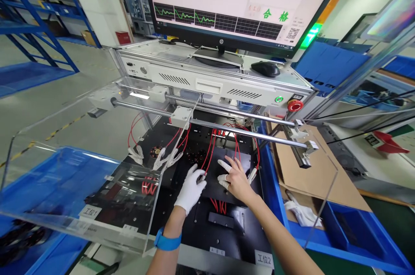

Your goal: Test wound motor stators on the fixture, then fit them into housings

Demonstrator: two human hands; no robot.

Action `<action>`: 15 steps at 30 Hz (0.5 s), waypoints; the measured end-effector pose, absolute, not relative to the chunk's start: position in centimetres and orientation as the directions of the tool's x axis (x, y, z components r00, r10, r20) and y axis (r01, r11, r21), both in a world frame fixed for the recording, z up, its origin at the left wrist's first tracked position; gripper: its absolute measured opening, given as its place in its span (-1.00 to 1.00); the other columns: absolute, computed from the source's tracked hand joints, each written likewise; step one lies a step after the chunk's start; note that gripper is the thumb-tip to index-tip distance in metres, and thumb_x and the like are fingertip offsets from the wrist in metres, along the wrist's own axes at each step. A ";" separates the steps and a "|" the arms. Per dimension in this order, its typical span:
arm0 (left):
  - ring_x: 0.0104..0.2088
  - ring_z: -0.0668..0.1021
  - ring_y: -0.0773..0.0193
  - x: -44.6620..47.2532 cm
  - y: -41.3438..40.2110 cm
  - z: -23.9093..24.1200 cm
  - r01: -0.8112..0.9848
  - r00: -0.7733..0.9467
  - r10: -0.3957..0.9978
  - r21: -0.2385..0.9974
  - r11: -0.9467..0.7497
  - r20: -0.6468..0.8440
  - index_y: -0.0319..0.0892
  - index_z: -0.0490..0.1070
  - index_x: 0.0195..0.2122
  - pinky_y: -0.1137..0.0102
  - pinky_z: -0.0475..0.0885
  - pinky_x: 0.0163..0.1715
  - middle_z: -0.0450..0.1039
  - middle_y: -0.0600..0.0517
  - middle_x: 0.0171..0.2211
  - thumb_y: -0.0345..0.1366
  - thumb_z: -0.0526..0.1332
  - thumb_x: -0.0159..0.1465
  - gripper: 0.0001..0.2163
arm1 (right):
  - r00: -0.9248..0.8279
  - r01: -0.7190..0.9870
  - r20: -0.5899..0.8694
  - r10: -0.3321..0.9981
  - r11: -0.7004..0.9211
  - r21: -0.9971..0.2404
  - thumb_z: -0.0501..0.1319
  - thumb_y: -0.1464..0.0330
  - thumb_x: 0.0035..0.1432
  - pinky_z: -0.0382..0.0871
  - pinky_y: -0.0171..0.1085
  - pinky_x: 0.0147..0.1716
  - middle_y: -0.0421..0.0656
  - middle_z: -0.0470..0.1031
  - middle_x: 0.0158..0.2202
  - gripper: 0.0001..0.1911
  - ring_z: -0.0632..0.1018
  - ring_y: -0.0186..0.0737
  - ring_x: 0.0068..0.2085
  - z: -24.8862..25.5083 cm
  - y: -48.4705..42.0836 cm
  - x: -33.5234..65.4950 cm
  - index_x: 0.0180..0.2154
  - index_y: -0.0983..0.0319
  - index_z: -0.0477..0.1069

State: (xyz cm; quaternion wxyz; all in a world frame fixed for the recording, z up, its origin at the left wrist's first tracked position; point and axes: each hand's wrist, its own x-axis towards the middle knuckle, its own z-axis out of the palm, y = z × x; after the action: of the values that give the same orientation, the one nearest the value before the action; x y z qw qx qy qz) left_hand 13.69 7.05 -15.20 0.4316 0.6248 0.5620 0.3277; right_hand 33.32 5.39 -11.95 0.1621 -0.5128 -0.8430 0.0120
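Beyond the left hand (pixel 190 190), steel rails (pixel 246 133) cross above red wires (pixel 212 149).

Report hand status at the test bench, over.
Gloved left hand at red leads. Right hand, fingers spread, over black plate. Clear panel to their left.

Blue shelving (pixel 19 29) with boxes (pixel 88 37) stands at far left; a black mouse (pixel 266 68) lies farther right.

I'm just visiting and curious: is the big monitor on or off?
On: the monitor is lit, showing green curves and two large green characters.
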 end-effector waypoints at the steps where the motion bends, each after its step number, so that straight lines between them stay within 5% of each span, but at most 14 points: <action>1: -0.12 0.46 0.24 14.3 7.2 -14.8 0.195 0.181 0.977 0.978 0.077 -0.113 -0.16 0.42 -0.29 0.33 0.34 -0.05 0.30 -0.05 -0.05 -0.46 0.20 0.01 -0.79 | -0.422 0.861 0.260 0.869 0.474 -0.184 0.20 0.34 0.06 -0.14 0.11 0.16 -0.17 0.22 0.15 -0.87 0.04 0.02 0.22 -12.0 5.4 33.4 -0.37 0.10 0.53; 4: -0.28 0.51 0.22 16.1 7.9 -14.1 -0.265 0.204 0.958 0.930 0.254 -0.203 -0.21 0.34 -0.25 0.21 0.45 -0.20 0.39 -0.06 -0.20 -0.40 0.26 -0.04 -0.72 | -0.420 0.864 0.254 0.871 0.470 -0.181 0.20 0.33 0.05 -0.14 0.12 0.16 -0.17 0.21 0.15 -0.88 0.04 0.02 0.22 -12.2 5.3 33.5 -0.39 0.11 0.53; 9: -0.38 0.52 0.37 18.3 8.9 -14.4 -0.425 0.026 0.972 0.878 0.222 -0.233 -0.16 0.13 -0.08 0.25 0.47 -0.22 0.35 -0.05 -0.14 -0.37 0.21 0.06 -0.60 | -0.407 0.872 0.253 0.877 0.456 -0.177 0.22 0.32 0.04 -0.14 0.10 0.16 -0.18 0.24 0.14 -0.89 0.05 0.01 0.21 -12.5 5.2 33.6 -0.40 0.10 0.53; 15: -0.33 0.54 0.34 19.0 9.7 -15.0 -0.463 -0.016 0.961 0.854 0.237 -0.275 -0.18 0.16 -0.10 0.26 0.47 -0.21 0.34 -0.07 -0.14 -0.39 0.21 0.07 -0.63 | -0.417 0.871 0.255 0.872 0.464 -0.162 0.20 0.31 0.05 -0.14 0.09 0.16 -0.16 0.25 0.12 -0.87 0.05 0.00 0.22 -12.6 5.7 33.3 -0.45 0.12 0.53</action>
State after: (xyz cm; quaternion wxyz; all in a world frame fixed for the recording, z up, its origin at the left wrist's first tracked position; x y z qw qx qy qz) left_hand 19.03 9.66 -15.02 0.6446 0.2766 0.4506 0.5522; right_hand 33.30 5.71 -12.57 0.1531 -0.5178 -0.8417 0.0023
